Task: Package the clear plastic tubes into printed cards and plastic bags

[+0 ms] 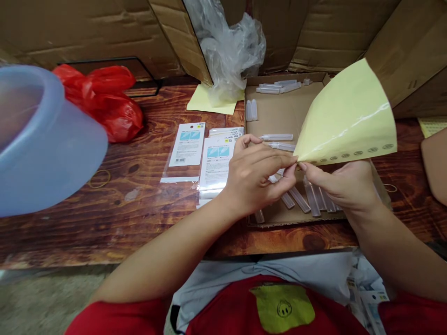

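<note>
A glossy pale yellow sticker sheet (349, 116), with a row of small dark oval labels along its lower edge, is bent upward over the cardboard tray. My right hand (352, 184) grips its lower edge between thumb and fingers. At the sheet's left corner, the fingertips of my left hand (258, 172) are pinched together, touching the right thumb; any label between them is too small to see. Beneath both hands lie several clear plastic tubes (316, 197) in the shallow cardboard tray (279, 111). Left of the tray is a stack of printed plastic packets (214, 172).
A single packet (185, 151) lies left of the stack. Further left are a blue translucent tub (77, 153) and a red plastic bag (104, 102). Crumpled clear plastic (237, 51) hangs at the back against cardboard. Someone's bare arm (435, 163) shows at the right edge.
</note>
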{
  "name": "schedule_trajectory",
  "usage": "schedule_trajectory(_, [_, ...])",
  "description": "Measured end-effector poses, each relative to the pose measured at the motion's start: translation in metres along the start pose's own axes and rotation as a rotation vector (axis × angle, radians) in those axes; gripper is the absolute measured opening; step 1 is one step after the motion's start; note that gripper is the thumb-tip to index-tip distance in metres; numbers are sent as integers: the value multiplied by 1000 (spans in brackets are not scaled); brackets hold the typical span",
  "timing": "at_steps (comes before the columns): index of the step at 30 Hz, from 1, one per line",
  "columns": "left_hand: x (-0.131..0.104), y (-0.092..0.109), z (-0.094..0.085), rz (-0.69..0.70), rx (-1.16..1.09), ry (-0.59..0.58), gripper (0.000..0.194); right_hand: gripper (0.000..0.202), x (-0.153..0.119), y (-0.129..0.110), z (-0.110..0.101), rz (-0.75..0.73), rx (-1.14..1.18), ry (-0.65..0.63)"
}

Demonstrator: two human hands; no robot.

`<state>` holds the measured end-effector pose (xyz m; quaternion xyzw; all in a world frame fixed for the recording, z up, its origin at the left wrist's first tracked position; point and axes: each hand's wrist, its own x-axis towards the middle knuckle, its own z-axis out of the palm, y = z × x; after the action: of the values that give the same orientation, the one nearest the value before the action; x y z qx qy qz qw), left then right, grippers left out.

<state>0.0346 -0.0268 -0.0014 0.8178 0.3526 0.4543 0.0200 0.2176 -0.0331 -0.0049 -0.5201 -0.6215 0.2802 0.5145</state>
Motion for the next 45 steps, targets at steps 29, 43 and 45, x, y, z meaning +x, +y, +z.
schedule_trajectory(29, [1, -12, 0, 93, -226, -27, 9, 23, 10, 8, -3, 20, 326, -166])
schedule_trajectory(43, [13, -7, -4, -1178, -1403, -344, 32, 46, 15, 12, -6, -37, 476, -236])
schedule_trajectory(45, [14, -6, -5, -1225, -1463, -307, 29, 50, 16, 12, -7, -51, 465, -234])
